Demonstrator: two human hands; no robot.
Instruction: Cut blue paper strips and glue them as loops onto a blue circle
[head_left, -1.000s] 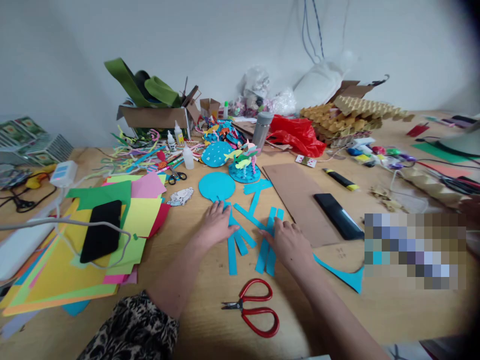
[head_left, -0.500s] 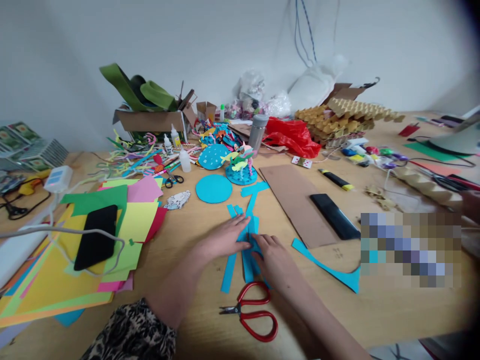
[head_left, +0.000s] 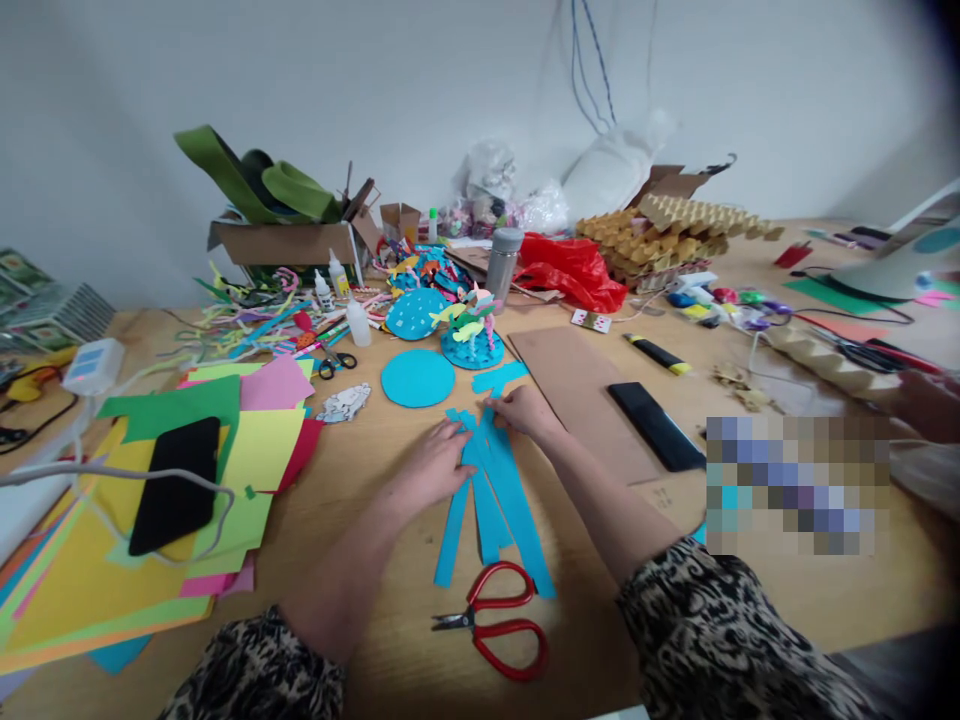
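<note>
Several blue strips fan out on the table, their far ends overlapping. My left hand lies over the left side of these strips, fingers stretched out and thumb apart, pressing them lightly. At the far end of the pile, my right hand has its fingers pinched on the tip of a blue strip. Just beyond it lies another blue piece. Red-handled scissors rest nearer to me, blades pointing left. A blue disc sits past my left hand, beside a decorated blue disc with colourful paper cutouts.
Coloured paper sheets and a black phone are at left. To the right are a cardboard sheet, another black phone and a yellow-black cutter. Glue bottles and a grey flask stand behind; another person's hand shows far right.
My right hand has moved away from me, from the middle of the strips to their far end. The strips are now more spread out. My left hand has stayed over them.
</note>
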